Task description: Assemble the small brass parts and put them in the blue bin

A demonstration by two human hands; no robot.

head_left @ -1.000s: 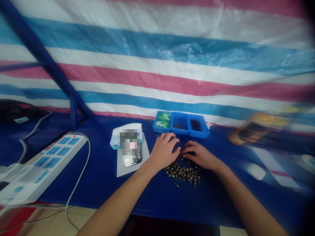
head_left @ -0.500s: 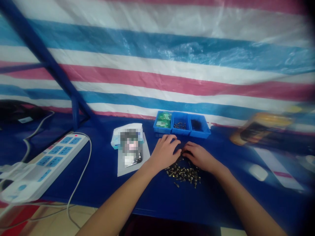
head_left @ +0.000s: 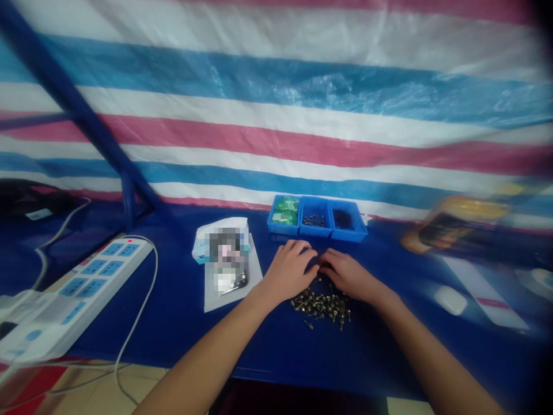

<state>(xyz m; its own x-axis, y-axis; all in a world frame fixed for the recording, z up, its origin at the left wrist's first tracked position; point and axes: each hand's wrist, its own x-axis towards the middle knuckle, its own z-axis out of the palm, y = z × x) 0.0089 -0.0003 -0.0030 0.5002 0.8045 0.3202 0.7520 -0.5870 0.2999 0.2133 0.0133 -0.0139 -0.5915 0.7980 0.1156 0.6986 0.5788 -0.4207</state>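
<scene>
My left hand is over the blue table, its fingers curled and its thumb pointing toward my other hand. Close beside it on the right, my right hand has its fingers bent together. The fingertips nearly meet, and whatever is between them is too small to make out. Just below both hands lies a loose pile of small metal screw-like parts. Behind the hands stand three joined blue bins: the left bin holds green-and-white packets, the middle bin small metal parts, the right bin dark small pieces.
A phone rests on a white sheet by a tissue pack, left of my hands. Farther left is a white power strip with cables. To the right are a white mouse, a pale box and a blurred yellow-brown package.
The view has shifted slightly. Both hands stay at almost the same place, with the fingertips of my left hand a little nearer my right hand.
</scene>
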